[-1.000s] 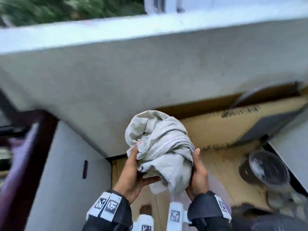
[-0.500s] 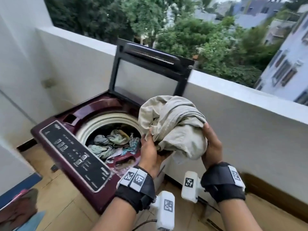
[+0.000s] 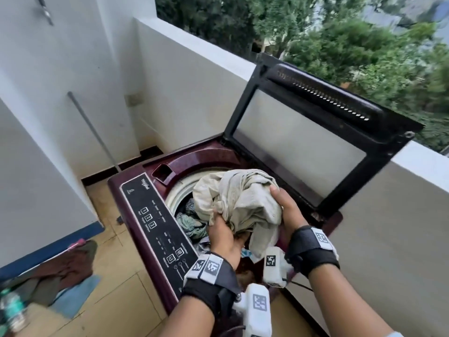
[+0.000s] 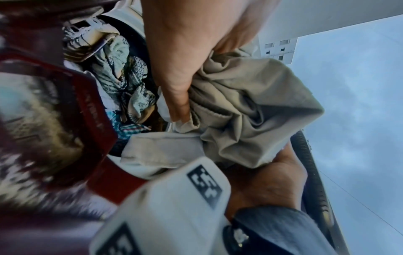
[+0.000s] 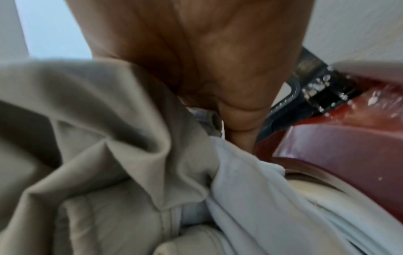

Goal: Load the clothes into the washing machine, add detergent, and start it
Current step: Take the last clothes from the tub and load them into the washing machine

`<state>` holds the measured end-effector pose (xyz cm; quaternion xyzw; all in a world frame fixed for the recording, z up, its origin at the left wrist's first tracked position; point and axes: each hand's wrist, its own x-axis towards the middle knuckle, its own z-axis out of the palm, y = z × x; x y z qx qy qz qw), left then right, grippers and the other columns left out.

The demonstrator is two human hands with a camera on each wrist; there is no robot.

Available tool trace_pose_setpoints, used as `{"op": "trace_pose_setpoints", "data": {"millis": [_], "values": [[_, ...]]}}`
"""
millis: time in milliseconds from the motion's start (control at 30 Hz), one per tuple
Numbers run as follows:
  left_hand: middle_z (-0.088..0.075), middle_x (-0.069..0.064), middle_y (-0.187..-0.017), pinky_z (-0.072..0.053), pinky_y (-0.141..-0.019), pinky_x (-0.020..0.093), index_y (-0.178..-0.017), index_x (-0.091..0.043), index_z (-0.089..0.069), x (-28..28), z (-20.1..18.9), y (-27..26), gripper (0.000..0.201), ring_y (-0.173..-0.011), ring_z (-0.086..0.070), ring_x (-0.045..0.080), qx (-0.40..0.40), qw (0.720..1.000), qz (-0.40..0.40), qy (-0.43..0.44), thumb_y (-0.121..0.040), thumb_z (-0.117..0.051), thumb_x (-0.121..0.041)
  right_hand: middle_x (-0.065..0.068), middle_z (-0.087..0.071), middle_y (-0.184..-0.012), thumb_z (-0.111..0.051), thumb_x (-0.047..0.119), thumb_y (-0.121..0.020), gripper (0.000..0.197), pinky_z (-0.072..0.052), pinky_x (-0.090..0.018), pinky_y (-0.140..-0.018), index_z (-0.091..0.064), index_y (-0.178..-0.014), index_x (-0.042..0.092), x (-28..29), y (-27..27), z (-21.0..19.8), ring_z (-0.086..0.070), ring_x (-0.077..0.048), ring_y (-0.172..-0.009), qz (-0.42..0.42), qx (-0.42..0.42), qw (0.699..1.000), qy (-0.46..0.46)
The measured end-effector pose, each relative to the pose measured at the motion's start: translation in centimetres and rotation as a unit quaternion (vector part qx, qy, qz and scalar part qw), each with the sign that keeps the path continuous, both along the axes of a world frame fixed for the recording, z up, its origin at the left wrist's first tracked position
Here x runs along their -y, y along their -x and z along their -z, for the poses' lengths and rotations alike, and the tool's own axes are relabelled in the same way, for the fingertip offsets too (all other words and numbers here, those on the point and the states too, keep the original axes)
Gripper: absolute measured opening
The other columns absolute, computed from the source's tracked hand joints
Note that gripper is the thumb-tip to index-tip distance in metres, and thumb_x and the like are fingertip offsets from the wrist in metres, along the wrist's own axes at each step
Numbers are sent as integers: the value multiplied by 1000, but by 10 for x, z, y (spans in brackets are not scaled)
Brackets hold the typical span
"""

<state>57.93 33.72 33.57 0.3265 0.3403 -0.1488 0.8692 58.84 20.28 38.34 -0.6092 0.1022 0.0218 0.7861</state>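
Note:
A bunched beige garment (image 3: 243, 200) hangs over the open drum of a maroon top-loading washing machine (image 3: 136, 190). My left hand (image 3: 224, 233) grips its lower left folds, and my right hand (image 3: 288, 210) clasps its right side. In the left wrist view the left hand (image 4: 185, 69) pinches the beige garment (image 4: 250, 110) above patterned clothes (image 4: 122, 72) lying in the drum. In the right wrist view the right hand (image 5: 218, 69) presses against the beige garment (image 5: 98, 138). The black-framed lid (image 3: 311, 139) stands upright behind the drum.
The control panel (image 3: 160, 229) runs along the machine's near left side. A white balcony wall (image 3: 388, 227) is right behind it. On the tiled floor at the left lie more clothes (image 3: 70, 263) and a bottle (image 3: 14, 310). A grey pipe (image 3: 94, 132) leans on the wall.
My view has swung left from the wall and floor to the machine. Both hands have carried the beige garment over the drum and lowered it to the opening.

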Motion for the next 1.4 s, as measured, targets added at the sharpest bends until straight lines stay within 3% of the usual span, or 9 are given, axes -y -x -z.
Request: {"op": "trace_pose_setpoints", "data": {"millis": [100, 267, 400, 567, 700, 867, 967, 1133, 1400], "values": [[-64, 17, -125, -59, -64, 49, -134, -19, -47, 0, 2, -29, 42, -107, -64, 38, 1, 999, -13, -35, -99, -49, -43, -34, -56, -126, -81, 58, -61, 88, -34, -64, -107, -60, -123, -2, -1, -31, 14, -50, -51, -121, 8, -29, 999, -34], [-56, 5, -134, -51, -89, 63, -130, -41, -37, -13, 6, -82, 48, -115, -61, 32, 46, 983, -37, -172, -87, -59, -44, -26, -57, -131, -82, 62, -58, 97, -38, -55, -109, -57, -129, 0, -1, -99, 51, -53, -41, -123, 13, -64, 996, -56], [-59, 2, -121, -51, -94, 58, -116, -33, -34, -31, 20, -107, 48, -109, -62, 30, 12, 947, -30, -318, -83, -63, -14, -14, -71, -112, -59, 62, -80, 65, -54, -39, -91, -65, -117, 8, -2, -131, 81, -67, -29, -105, -46, -178, 981, -61], [-57, 17, -113, -50, -93, 45, -142, -16, -28, -50, 40, -101, 63, -105, -60, 37, -74, 820, 168, -543, -87, -53, -2, 1, -61, -45, -47, 23, -92, 31, -39, -21, -43, -54, -66, 7, -5, -139, 132, -55, -24, -56, -180, -302, 917, 187], [-57, 21, -128, -45, -95, 43, -137, -17, -42, -36, 69, -90, 49, -118, -56, 41, -105, 653, 434, -611, -90, -54, -16, -19, -49, -142, -41, 14, -100, 37, -38, -24, -98, -51, -133, 3, -17, -122, 159, -48, -28, -130, -435, -311, 719, 445], [-36, 21, -145, -46, -100, 48, -137, -7, -51, -8, 75, -100, 46, -123, -52, 39, -153, 533, 550, -624, -92, -53, -19, -14, -52, -135, -57, 26, -80, 51, -48, -41, -93, -50, -128, 14, -32, -138, 173, -57, -37, -116, -437, -209, 629, 607], [-36, 21, -141, -46, -101, 47, -140, -4, -42, -6, 82, -107, 56, -124, -49, 37, -166, 533, 576, -597, -90, -58, -24, -16, -44, -132, -64, 12, -79, 56, -45, -39, -91, -38, -129, 16, -36, -152, 164, -55, -36, -114, -440, -168, 683, 558], [-29, 26, -149, -46, -100, 45, -156, -25, -3, -23, 116, -109, 107, -131, -42, 45, -156, 610, 613, -477, -77, -75, -32, -10, -66, -119, -84, 21, -67, 54, -43, -24, -74, -64, -116, 13, -44, -139, 179, -64, -26, -106, -660, -188, 500, 529], [-43, 20, -149, -49, -98, 50, -152, -37, 6, -31, 179, -112, 135, -122, -53, 40, -165, 560, 697, -416, -46, -78, -46, -15, -60, -128, -70, 25, -80, 53, -48, -37, -90, -54, -129, 15, -59, -113, 219, -60, -32, -113, -668, -188, 501, 517]]}}
